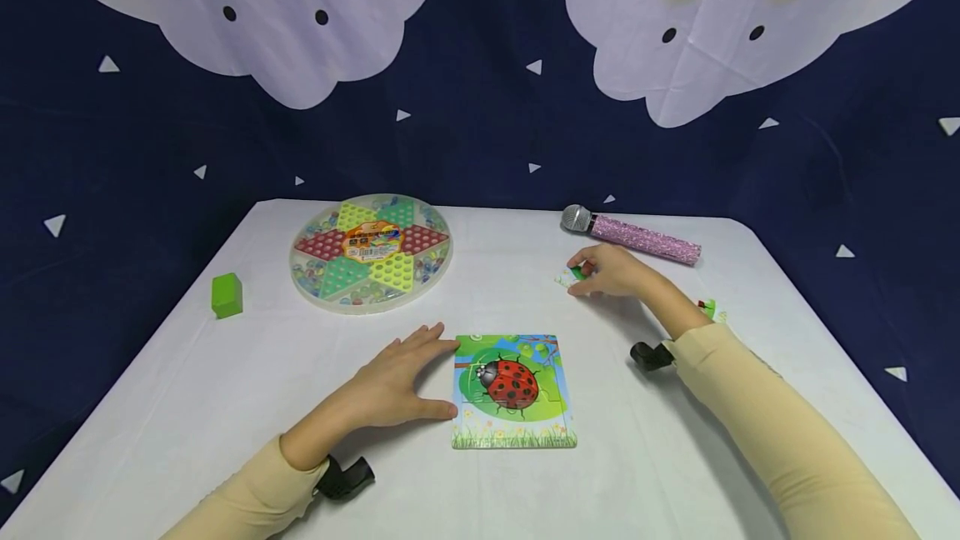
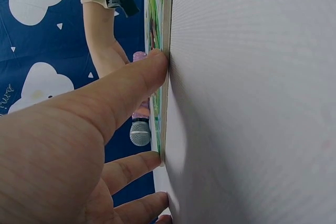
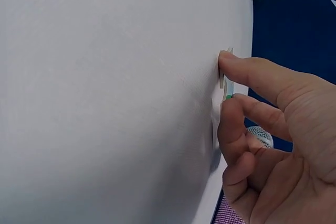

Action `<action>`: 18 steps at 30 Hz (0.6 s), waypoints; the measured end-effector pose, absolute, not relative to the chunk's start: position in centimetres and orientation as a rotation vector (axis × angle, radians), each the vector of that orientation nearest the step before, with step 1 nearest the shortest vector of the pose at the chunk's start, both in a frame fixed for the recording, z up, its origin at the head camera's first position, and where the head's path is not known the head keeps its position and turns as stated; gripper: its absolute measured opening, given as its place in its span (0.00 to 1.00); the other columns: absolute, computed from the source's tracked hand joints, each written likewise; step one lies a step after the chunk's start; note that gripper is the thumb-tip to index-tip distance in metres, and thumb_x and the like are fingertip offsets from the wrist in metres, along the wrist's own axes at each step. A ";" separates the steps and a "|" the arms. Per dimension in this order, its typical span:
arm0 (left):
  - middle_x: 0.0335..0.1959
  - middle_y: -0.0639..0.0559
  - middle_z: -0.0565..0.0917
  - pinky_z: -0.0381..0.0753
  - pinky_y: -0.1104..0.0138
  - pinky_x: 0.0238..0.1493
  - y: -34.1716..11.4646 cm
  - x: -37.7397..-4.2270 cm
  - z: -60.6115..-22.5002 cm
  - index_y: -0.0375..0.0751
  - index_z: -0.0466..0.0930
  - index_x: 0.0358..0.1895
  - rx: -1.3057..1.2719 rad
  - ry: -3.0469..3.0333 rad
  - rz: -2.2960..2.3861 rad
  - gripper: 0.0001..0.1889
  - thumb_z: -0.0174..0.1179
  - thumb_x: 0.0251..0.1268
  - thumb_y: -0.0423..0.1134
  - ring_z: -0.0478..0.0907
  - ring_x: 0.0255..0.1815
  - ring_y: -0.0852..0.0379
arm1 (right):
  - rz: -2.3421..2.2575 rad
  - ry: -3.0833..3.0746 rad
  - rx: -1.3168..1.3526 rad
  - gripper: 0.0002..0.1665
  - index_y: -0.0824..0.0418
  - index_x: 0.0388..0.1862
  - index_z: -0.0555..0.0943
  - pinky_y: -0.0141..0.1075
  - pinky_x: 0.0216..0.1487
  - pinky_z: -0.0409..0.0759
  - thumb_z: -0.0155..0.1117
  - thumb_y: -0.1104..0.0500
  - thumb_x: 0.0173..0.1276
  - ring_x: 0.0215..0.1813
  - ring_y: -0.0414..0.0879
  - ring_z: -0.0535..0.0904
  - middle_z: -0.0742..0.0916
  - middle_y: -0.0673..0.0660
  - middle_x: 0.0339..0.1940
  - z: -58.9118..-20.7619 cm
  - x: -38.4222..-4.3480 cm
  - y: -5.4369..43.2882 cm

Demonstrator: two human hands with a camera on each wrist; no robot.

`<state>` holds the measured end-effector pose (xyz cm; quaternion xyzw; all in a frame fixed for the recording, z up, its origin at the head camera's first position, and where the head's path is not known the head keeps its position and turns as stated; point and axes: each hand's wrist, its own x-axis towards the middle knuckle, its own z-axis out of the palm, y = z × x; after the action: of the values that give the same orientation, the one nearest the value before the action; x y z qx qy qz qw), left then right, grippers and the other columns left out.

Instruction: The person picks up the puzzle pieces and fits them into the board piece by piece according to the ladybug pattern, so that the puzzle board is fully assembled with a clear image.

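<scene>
A square ladybug jigsaw puzzle (image 1: 512, 390) lies flat at the front middle of the table. Beside its left edge rests my left hand (image 1: 393, 382), thumb and fingers spread and fairly straight. In the left wrist view the thumb tip meets the side of the puzzle board (image 2: 166, 30). Farther back on the right, my right hand (image 1: 613, 271) pinches a small puzzle piece (image 1: 564, 277) with green and white print. The right wrist view shows that piece (image 3: 228, 85) edge-on between thumb and fingers, close to the tablecloth; the fingers hide part of it.
A pink glittery microphone (image 1: 637, 237) lies behind my right hand. Another puzzle piece (image 1: 708, 307) sits right of my right wrist, partly hidden by the forearm. At the back left is a round Chinese checkers board (image 1: 341, 305) with marbles; a green block (image 1: 227, 296) stands farther left.
</scene>
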<state>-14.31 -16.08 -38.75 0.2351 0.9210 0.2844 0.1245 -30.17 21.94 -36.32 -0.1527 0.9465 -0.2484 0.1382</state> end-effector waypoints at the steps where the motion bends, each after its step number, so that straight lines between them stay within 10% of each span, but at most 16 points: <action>1: 0.88 0.39 0.60 0.51 0.31 0.85 -16.1 -14.3 -38.7 0.46 0.71 0.80 0.685 2.685 0.827 0.49 0.80 0.57 0.57 0.53 0.89 0.35 | -0.731 2.736 -0.435 0.32 0.69 0.66 0.82 0.33 0.35 0.79 0.79 0.56 0.68 0.30 0.42 0.84 0.88 0.63 0.48 -36.3 -30.2 22.0; 18: 0.87 0.39 0.60 0.50 0.33 0.86 -16.0 -14.4 -38.8 0.46 0.71 0.80 0.675 2.679 0.828 0.47 0.80 0.58 0.56 0.52 0.90 0.35 | -0.815 2.756 -0.405 0.30 0.66 0.64 0.84 0.29 0.29 0.80 0.80 0.56 0.65 0.26 0.39 0.81 0.87 0.60 0.45 -37.4 -30.0 22.2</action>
<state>-14.39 -15.99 -38.84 0.2322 0.9212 0.2847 0.1282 -30.02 22.18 -37.43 -0.1386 0.9427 -0.2788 0.1194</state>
